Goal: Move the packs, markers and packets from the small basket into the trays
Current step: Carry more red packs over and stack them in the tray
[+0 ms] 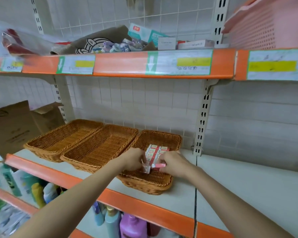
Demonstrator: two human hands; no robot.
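Three wicker trays stand side by side on the middle shelf: a left tray (58,143), a middle tray (96,152) and a right tray (158,186). Several red-and-white packs (156,151) are stacked in the right tray. My left hand (132,160) is over that tray, pinching a small white packet (145,168). My right hand (172,164) holds a red-and-white pack (159,166) just above the tray's floor. The small basket is not in view.
An open cardboard box (15,127) stands left of the trays. The upper shelf (127,64) holds boxes and a brown carton; a pink plastic basket (268,26) sits at top right. Bottles (110,219) fill the shelf below. Bare shelf board (248,186) lies right of the trays.
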